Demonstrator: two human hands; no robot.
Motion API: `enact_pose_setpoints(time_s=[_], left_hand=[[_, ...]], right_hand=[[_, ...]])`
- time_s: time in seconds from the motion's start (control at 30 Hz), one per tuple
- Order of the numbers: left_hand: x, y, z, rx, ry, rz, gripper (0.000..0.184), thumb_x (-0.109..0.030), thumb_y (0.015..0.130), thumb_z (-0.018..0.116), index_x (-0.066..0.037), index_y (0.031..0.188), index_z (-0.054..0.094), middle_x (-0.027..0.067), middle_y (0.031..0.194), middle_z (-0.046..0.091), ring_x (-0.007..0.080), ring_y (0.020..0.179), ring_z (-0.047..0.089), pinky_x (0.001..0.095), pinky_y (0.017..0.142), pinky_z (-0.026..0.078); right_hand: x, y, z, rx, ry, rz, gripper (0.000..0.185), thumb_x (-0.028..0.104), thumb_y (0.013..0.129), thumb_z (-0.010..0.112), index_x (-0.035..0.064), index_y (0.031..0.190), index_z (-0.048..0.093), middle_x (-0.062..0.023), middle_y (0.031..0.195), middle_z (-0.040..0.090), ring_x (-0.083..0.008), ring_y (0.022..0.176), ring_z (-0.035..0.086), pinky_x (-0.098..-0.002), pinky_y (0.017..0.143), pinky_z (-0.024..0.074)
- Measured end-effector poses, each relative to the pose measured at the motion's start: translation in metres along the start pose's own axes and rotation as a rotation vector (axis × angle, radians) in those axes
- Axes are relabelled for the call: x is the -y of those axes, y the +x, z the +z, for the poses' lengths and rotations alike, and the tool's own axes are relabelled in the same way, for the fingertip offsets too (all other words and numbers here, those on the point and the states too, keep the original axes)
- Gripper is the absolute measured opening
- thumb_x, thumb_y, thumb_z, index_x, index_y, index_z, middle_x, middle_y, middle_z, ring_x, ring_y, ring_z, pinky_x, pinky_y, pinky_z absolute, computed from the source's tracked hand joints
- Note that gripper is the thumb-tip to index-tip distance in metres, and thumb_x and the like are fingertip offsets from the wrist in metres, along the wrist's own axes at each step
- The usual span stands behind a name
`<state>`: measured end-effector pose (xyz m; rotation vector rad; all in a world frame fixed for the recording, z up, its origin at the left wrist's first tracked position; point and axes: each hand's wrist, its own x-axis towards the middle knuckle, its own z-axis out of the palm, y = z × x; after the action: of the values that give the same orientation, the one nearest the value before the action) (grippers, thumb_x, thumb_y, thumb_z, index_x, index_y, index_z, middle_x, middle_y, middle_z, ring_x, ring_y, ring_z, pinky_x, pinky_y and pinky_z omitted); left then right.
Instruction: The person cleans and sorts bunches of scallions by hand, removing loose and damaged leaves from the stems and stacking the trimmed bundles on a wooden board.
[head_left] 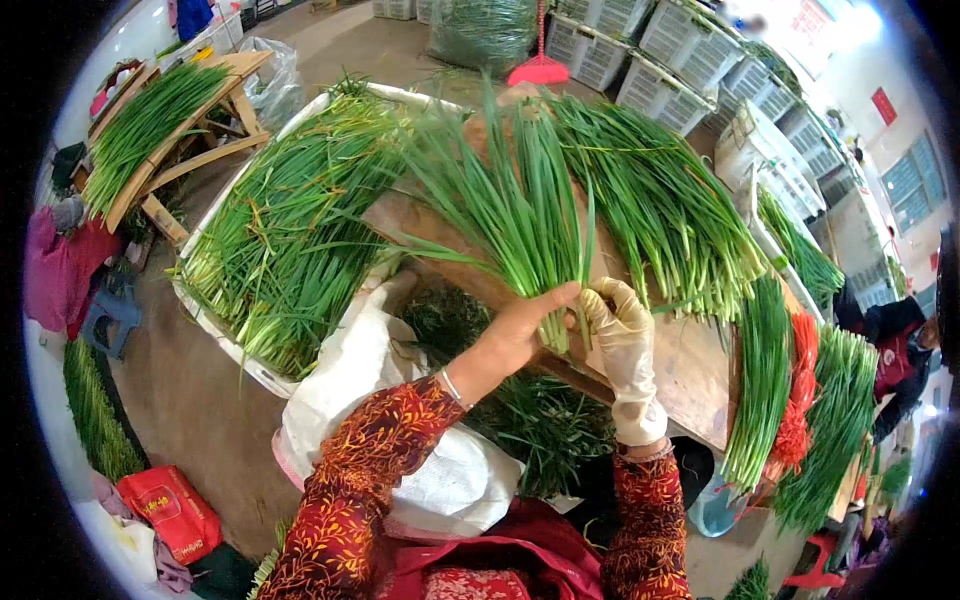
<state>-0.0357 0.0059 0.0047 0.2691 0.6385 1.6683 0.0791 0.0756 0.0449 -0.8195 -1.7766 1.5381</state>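
Observation:
My left hand (518,335), bare, is wrapped around the lower stalks of a bunch of garlic chives (525,210). Their green leaves fan out upward and away from me, above a wooden board (690,375). My right hand (620,325), in a pale thin glove, is closed at the right edge of this bunch, its fingertips pinching a chive stalk beside the left thumb. A larger pile of garlic chives (660,200) lies on the board to the right, cut ends toward me.
A white crate (235,350) heaped with garlic chives stands at left, beside a white sack (345,385). Red ties (800,385) lie between chive bundles at right. Dark leafy scraps (545,430) lie below the board. Stacked crates (665,95) stand behind; a person (890,340) is at far right.

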Motion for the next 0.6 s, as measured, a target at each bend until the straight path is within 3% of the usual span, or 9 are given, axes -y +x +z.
enact_pose_setpoints(time_s=[0.07, 0.13, 0.2, 0.3, 0.33, 0.4, 0.43, 0.5, 0.6], left_hand=[[-0.003, 0.0, 0.003, 0.039, -0.013, 0.0, 0.026, -0.018, 0.081, 0.062, -0.007, 0.104, 0.056, -0.0009, 0.093, 0.06, 0.0102, 0.082, 0.057, 0.0256, 0.066, 0.049], [-0.009, -0.003, 0.008, -0.006, -0.033, 0.078, 0.029, -0.02, 0.083, 0.06, -0.006, 0.107, 0.055, 0.001, 0.095, 0.06, 0.0112, 0.086, 0.057, 0.0268, 0.071, 0.05], [-0.025, -0.001, -0.005, 0.032, 0.06, 0.213, 0.033, -0.027, 0.086, 0.053, -0.003, 0.11, 0.053, 0.0082, 0.105, 0.059, 0.0143, 0.091, 0.058, 0.0284, 0.075, 0.051], [-0.057, 0.007, -0.017, -0.077, 0.056, 0.451, 0.036, -0.029, 0.086, 0.054, -0.001, 0.108, 0.054, 0.0097, 0.104, 0.06, 0.0129, 0.085, 0.059, 0.0269, 0.072, 0.05], [-0.063, 0.006, -0.019, -0.128, 0.044, 0.508, 0.032, -0.026, 0.086, 0.054, -0.001, 0.106, 0.054, 0.0087, 0.1, 0.06, 0.0139, 0.087, 0.059, 0.028, 0.075, 0.05], [-0.065, 0.003, -0.013, -0.171, 0.078, 0.594, 0.028, -0.023, 0.087, 0.054, -0.001, 0.105, 0.053, 0.0078, 0.097, 0.06, 0.0147, 0.087, 0.058, 0.0294, 0.079, 0.049], [-0.063, 0.004, -0.014, -0.174, 0.075, 0.59, 0.028, -0.023, 0.087, 0.054, -0.001, 0.105, 0.053, 0.0078, 0.097, 0.06, 0.0147, 0.087, 0.058, 0.0294, 0.079, 0.049], [-0.062, 0.006, -0.015, -0.09, 0.119, 0.609, 0.028, -0.02, 0.087, 0.053, -0.002, 0.108, 0.05, 0.0078, 0.096, 0.06, 0.0151, 0.089, 0.058, 0.0299, 0.079, 0.049], [-0.053, 0.009, -0.008, -0.071, 0.145, 0.543, 0.028, -0.019, 0.087, 0.054, -0.003, 0.109, 0.048, 0.0081, 0.096, 0.06, 0.0147, 0.09, 0.057, 0.0283, 0.078, 0.049]], right_hand=[[-0.006, -0.002, -0.003, -0.12, -0.244, -0.265, 0.014, 0.011, 0.082, 0.061, 0.0017, 0.091, 0.056, -0.0032, 0.075, 0.058, -0.0085, 0.066, 0.054, -0.0217, 0.064, 0.0442], [0.01, -0.015, -0.01, -0.112, -0.058, -0.167, 0.013, 0.013, 0.083, 0.059, 0.0012, 0.089, 0.056, -0.0039, 0.076, 0.059, -0.0102, 0.064, 0.054, -0.0237, 0.065, 0.045], [0.03, -0.036, -0.02, 0.123, 0.33, 0.199, 0.016, 0.017, 0.085, 0.057, 0.0014, 0.087, 0.058, -0.0041, 0.078, 0.06, -0.0121, 0.065, 0.055, -0.0242, 0.065, 0.0458], [0.023, -0.055, -0.031, 0.841, -0.268, 0.417, 0.026, 0.026, 0.087, 0.053, 0.0031, 0.097, 0.06, -0.006, 0.084, 0.062, -0.0152, 0.077, 0.06, -0.0281, 0.07, 0.047], [0.02, -0.059, -0.029, 1.019, -0.63, 0.116, 0.036, 0.036, 0.086, 0.052, 0.004, 0.101, 0.059, -0.0102, 0.09, 0.063, -0.0214, 0.087, 0.06, -0.033, 0.076, 0.046], [0.034, -0.056, -0.036, 0.733, -0.927, 0.085, 0.041, 0.042, 0.084, 0.051, 0.0063, 0.102, 0.06, -0.0144, 0.095, 0.062, -0.0266, 0.096, 0.057, -0.0358, 0.081, 0.044], [0.029, -0.05, -0.046, 0.457, -0.673, 0.022, 0.033, 0.035, 0.083, 0.055, 0.0078, 0.1, 0.061, -0.0112, 0.089, 0.063, -0.0216, 0.087, 0.059, -0.0335, 0.077, 0.0456], [0.018, -0.016, -0.06, -0.02, -0.856, -0.194, 0.028, 0.032, 0.08, 0.061, 0.0078, 0.094, 0.061, -0.0108, 0.074, 0.063, -0.0251, 0.063, 0.061, -0.0335, 0.056, 0.0485], [0.022, 0.024, -0.071, -0.112, -1.179, -0.083, 0.021, 0.028, 0.081, 0.06, 0.0079, 0.087, 0.062, -0.0102, 0.068, 0.062, -0.0233, 0.058, 0.06, -0.0337, 0.051, 0.0461]])
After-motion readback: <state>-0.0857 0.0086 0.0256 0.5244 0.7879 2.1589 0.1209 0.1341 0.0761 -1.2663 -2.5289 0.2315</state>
